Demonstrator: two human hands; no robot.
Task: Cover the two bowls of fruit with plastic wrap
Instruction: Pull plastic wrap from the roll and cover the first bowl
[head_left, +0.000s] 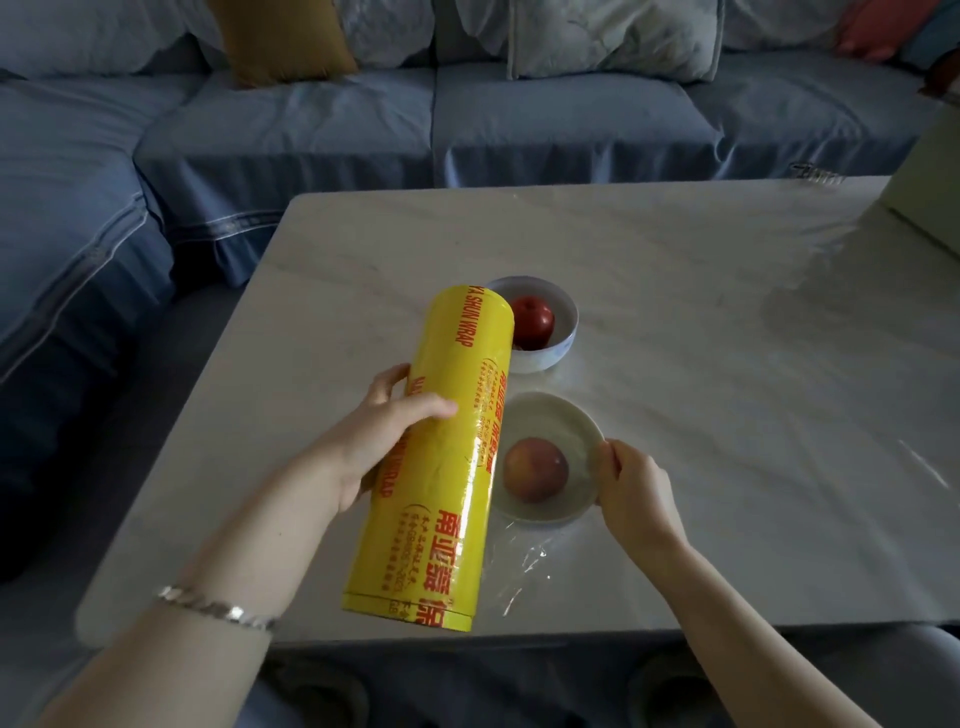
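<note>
My left hand (387, 434) grips a big yellow roll of plastic wrap (447, 457), held slanted above the table. A clear sheet (519, 566) runs from the roll over the near shallow bowl (558, 415), which holds a reddish-orange fruit (535, 468). My right hand (634, 480) pinches the film at that bowl's right rim. Further back stands a white deeper bowl (563, 332) with a red apple (532, 319) in it, partly hidden by the roll's far end and with no film over it.
The pale marble-look table (727, 364) carries both bowls near its middle. A light box or panel (930, 171) leans at the far right. A blue sofa (311, 130) with cushions wraps around the back and left.
</note>
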